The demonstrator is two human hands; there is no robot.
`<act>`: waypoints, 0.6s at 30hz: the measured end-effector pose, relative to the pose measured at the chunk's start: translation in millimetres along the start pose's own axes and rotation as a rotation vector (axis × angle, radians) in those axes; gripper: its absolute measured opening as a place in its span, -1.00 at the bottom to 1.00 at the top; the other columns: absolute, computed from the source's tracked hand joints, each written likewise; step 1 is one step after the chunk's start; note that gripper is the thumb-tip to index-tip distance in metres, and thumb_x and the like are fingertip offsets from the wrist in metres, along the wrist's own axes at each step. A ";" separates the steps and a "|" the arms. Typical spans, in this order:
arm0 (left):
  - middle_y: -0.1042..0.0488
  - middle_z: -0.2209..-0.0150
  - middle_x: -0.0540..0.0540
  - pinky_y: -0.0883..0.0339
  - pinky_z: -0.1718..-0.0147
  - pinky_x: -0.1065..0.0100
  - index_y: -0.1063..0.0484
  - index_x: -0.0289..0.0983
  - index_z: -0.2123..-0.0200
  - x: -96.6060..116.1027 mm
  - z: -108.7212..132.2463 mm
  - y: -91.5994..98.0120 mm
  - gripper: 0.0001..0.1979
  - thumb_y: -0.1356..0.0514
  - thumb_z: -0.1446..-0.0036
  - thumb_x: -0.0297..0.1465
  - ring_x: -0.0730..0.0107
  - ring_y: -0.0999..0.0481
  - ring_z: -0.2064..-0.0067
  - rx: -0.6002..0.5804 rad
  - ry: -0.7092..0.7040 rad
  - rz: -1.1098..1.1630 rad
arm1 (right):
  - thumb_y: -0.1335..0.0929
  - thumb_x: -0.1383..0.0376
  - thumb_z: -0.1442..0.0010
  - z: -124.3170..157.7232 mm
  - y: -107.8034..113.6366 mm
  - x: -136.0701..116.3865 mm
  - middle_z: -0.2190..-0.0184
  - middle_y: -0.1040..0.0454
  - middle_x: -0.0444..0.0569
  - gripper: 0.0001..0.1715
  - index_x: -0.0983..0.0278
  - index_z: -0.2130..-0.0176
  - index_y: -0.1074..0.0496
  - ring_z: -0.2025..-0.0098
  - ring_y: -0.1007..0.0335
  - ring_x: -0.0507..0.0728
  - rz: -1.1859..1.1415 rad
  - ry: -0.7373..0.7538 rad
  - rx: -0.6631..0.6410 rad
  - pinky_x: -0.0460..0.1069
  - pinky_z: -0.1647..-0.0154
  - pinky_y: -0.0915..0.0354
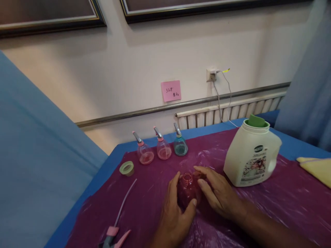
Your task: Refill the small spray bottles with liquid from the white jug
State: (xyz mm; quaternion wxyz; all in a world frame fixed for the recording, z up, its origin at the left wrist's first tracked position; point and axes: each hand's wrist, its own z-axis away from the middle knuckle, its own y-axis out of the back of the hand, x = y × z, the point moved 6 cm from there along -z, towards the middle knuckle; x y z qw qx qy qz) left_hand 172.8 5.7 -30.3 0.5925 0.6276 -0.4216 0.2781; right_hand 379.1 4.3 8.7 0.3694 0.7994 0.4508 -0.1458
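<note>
A red transparent bottle (188, 191) with an uncapped neck stands upright on the purple plastic sheet (147, 210). My left hand (177, 213) curves around its left and near side, fingers and thumb apart. At its right side is my right hand (219, 193), its fingers spread and fingertips close to the glass; whether they touch it I cannot tell. A spray head (112, 234) with a pink collar and a long thin tube lies at the lower left.
Two pink-collared spray bottles (146, 155) (164, 150) and a teal one (180, 146) stand behind. A green cup (127, 168) is at left. To the right are a large cream jug (250, 158) holding a green scoop (256, 121) and a yellow cloth (317, 168).
</note>
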 end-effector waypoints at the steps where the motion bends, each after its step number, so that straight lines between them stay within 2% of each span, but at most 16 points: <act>1: -0.27 -0.58 -0.30 -0.16 -0.57 -0.37 -0.16 -0.06 -0.59 -0.4 0.0 0.0 -0.10 -0.40 -0.25 -0.27 -0.22 -0.29 -0.60 -0.009 0.004 -0.005 | -0.30 0.26 -0.56 -0.4 0.1 0.1 -0.07 -0.73 0.14 -0.56 0.23 -0.33 -0.47 -0.05 -0.74 0.21 -0.009 -0.010 -0.005 0.14 -0.12 -0.65; 5: -0.22 -0.61 -0.28 -0.08 -0.61 -0.35 -0.13 -0.08 -0.59 -1.2 -2.5 0.3 -0.03 -0.44 -0.20 -0.24 -0.20 -0.22 -0.63 -0.016 0.027 -0.039 | -0.30 0.26 -0.57 -1.7 0.8 1.0 -0.06 -0.72 0.14 -0.58 0.24 -0.32 -0.47 -0.05 -0.74 0.21 -0.035 -0.042 -0.005 0.14 -0.13 -0.64; 9: -0.26 -0.58 -0.29 -0.13 -0.59 -0.34 -0.15 -0.10 -0.58 -0.4 -6.4 0.9 -0.02 -0.45 -0.16 -0.23 -0.19 -0.28 -0.60 0.006 0.024 -0.050 | -0.31 0.24 -0.56 -1.8 -0.6 1.4 -0.07 -0.72 0.14 -0.58 0.23 -0.32 -0.48 -0.07 -0.72 0.22 -0.047 -0.046 -0.006 0.15 -0.14 -0.63; 14: -0.28 -0.57 -0.28 -0.21 -0.57 -0.27 -0.13 -0.09 -0.59 -3.3 -7.7 1.2 -0.09 -0.39 -0.26 -0.24 -0.13 -0.33 -0.58 -0.004 0.006 -0.028 | -0.29 0.26 -0.56 -2.3 -3.6 -0.9 -0.11 -0.72 0.18 -0.58 0.24 -0.30 -0.49 -0.13 -0.72 0.24 -0.038 -0.025 -0.031 0.13 -0.14 -0.64; 18: -0.24 -0.60 -0.25 -0.15 -0.59 -0.26 -0.09 -0.05 -0.61 -11.3 -8.4 0.6 -0.12 -0.34 -0.33 -0.24 -0.09 -0.30 -0.60 -0.017 -0.027 -0.062 | -0.30 0.27 -0.57 -5.6 -3.0 -3.3 -0.12 -0.72 0.15 -0.58 0.23 -0.31 -0.49 -0.10 -0.73 0.21 -0.018 -0.013 -0.030 0.11 -0.14 -0.63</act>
